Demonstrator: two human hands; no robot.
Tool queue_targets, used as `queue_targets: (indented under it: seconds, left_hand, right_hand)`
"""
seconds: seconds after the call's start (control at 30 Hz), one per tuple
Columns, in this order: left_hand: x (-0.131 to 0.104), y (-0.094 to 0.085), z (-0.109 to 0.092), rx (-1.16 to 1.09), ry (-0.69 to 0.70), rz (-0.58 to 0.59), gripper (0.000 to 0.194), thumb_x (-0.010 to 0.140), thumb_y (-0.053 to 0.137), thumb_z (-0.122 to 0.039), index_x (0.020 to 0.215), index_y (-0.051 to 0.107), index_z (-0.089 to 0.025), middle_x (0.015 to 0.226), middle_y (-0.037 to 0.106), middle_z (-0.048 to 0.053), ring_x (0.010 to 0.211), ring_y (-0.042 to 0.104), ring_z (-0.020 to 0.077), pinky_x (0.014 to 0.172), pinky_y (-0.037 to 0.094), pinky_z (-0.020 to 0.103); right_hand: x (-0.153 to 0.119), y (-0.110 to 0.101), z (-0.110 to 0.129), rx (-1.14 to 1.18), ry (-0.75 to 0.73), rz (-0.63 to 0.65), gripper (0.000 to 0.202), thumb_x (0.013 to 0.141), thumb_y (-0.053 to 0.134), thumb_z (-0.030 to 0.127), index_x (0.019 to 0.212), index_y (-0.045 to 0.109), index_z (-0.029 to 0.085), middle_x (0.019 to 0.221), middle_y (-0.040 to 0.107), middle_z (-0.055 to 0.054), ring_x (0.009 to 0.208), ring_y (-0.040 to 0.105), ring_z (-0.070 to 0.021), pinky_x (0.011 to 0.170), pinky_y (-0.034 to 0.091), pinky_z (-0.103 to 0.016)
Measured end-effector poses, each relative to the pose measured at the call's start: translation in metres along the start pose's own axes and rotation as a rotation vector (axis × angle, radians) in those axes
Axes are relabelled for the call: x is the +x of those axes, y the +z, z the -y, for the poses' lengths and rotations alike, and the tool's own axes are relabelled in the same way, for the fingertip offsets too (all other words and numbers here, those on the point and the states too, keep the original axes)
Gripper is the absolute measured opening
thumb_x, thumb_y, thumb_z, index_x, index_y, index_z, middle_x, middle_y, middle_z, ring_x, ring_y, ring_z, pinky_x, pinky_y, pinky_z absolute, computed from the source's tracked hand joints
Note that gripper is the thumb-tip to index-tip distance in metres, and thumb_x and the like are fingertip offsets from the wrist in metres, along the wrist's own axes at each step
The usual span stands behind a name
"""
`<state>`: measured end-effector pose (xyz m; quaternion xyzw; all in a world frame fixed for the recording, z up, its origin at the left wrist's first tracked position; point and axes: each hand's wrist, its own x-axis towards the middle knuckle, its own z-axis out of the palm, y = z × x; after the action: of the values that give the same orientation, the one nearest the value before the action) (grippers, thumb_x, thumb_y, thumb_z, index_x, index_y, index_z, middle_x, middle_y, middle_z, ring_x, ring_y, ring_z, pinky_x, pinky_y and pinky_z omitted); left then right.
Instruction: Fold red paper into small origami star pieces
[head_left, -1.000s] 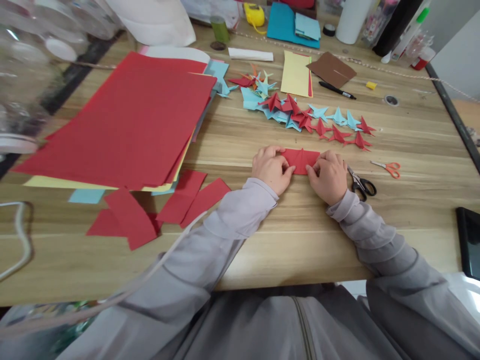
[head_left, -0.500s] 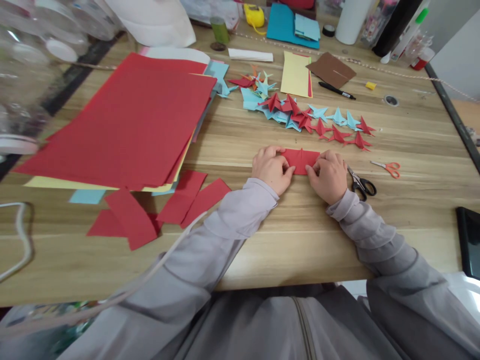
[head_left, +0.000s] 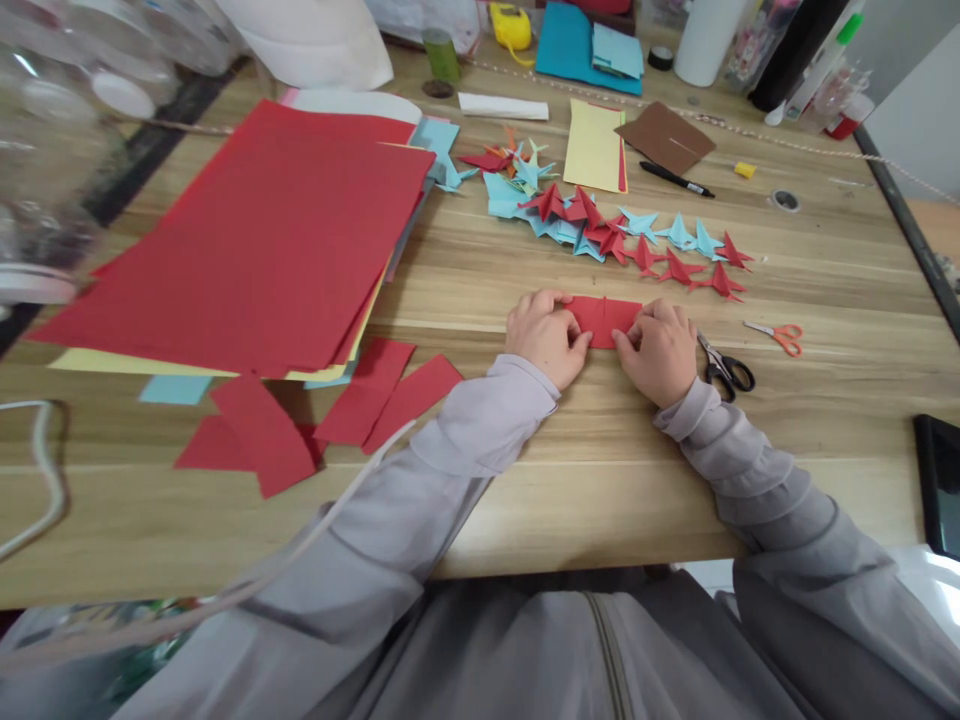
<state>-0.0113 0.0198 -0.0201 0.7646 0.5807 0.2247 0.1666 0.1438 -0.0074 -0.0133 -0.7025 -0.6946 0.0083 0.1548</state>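
A small red paper rectangle [head_left: 604, 322] with a crease down its middle lies on the wooden table between my hands. My left hand [head_left: 546, 338] pinches its left end, thumb on the near edge. At its right end, my right hand [head_left: 660, 348] grips the paper the same way, fingers curled. Just right of that hand lie black-handled scissors [head_left: 726, 372], and farther right small orange-handled scissors [head_left: 784, 338]. Beyond the paper, several folded red paper cranes [head_left: 679, 268] and light blue paper cranes [head_left: 679, 232] stand in rows.
A stack of large red paper sheets [head_left: 255, 240] covers the left side. Loose red paper strips [head_left: 262, 435] lie before it. Farther back are yellow paper [head_left: 595, 145], brown paper [head_left: 666, 143], a black pen [head_left: 677, 180] and a yellow tape measure [head_left: 511, 28]. A dark device [head_left: 939, 480] sits at the right edge.
Both hands keep the same hold on the red paper rectangle. The whole view has shifted very slightly; nothing on the table has visibly moved.
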Motion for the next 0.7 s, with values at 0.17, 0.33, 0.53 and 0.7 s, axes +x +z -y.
queue_targets:
  seconds: [0.17,0.33,0.53,0.7]
  left_hand:
    - [0.0000,-0.0005,-0.0007,0.000,-0.002,0.004,0.014,0.077,0.065,-0.026,0.065,0.063,-0.018,0.120,0.059,0.007,0.116,0.048,0.0277,0.098,0.039,0.045]
    - [-0.0004,-0.0006,-0.0008,0.005,-0.004,0.007,0.015,0.077,0.065,-0.026,0.065,0.063,-0.018,0.120,0.058,0.007,0.116,0.048,0.0273,0.098,0.039,0.045]
    - [-0.0011,-0.0006,-0.0005,0.014,0.016,-0.003,0.014,0.077,0.064,-0.027,0.066,0.063,-0.018,0.120,0.059,0.008,0.115,0.049,0.0280,0.099,0.039,0.045]
    - [-0.0018,-0.0018,-0.0011,0.024,0.025,-0.004,0.011,0.077,0.063,-0.027,0.070,0.065,-0.019,0.120,0.058,0.009,0.114,0.049,0.0293,0.098,0.039,0.046]
  right_hand:
    - [0.0002,0.0000,0.0003,-0.004,0.000,0.004,0.025,0.082,0.057,0.034,0.062,0.059,0.018,0.095,0.060,-0.010,0.095,0.050,-0.0283,0.079,0.037,-0.042]
    - [0.0001,0.0002,-0.0002,-0.017,-0.003,0.015,0.025,0.083,0.056,0.035,0.064,0.060,0.018,0.097,0.060,-0.011,0.095,0.049,-0.0285,0.079,0.038,-0.042]
    - [-0.0006,-0.0010,0.0002,-0.036,-0.018,0.016,0.024,0.083,0.056,0.035,0.066,0.060,0.018,0.099,0.060,-0.012,0.097,0.049,-0.0297,0.079,0.038,-0.043]
    - [-0.0008,-0.0008,0.0002,-0.025,-0.027,-0.004,0.025,0.083,0.055,0.035,0.065,0.059,0.018,0.098,0.060,-0.012,0.095,0.049,-0.0301,0.078,0.038,-0.044]
